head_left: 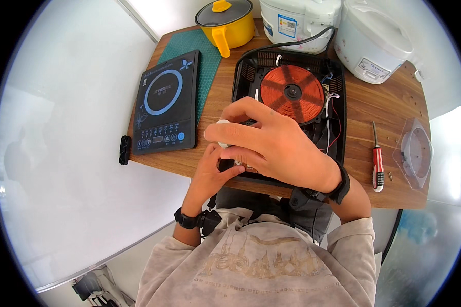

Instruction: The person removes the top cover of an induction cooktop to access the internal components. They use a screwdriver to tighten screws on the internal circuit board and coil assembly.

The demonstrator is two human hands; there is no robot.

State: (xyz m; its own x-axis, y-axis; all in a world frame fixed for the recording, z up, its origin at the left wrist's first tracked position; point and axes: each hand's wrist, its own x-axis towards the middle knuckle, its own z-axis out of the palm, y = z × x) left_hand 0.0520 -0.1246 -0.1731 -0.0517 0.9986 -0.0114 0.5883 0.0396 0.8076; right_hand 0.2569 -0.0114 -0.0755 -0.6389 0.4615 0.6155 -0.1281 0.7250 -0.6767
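Observation:
My right hand (287, 146) arches over the front left part of an opened induction cooker base (340, 146). Its curled fingers and thumb pinch a small white rounded object (223, 142), mostly covered, its kind not clear. Just below it, my left hand (208, 174) is at the front left corner of the base, with thumb and forefinger spread apart; its other fingers are partly hidden. Inside the black base lies a round copper coil (292, 94). Thin white and red wires (335, 115) run along its right side. My right hand hides much of the front of the base.
Left of the base, a black cooktop panel (164, 102) lies partly on a green cutting mat (210, 77). Behind stand a yellow pot (235, 28) and two white rice cookers (299, 20). On the right are a red-handled screwdriver (377, 163), small screws (391, 176) and a clear plastic piece (415, 153).

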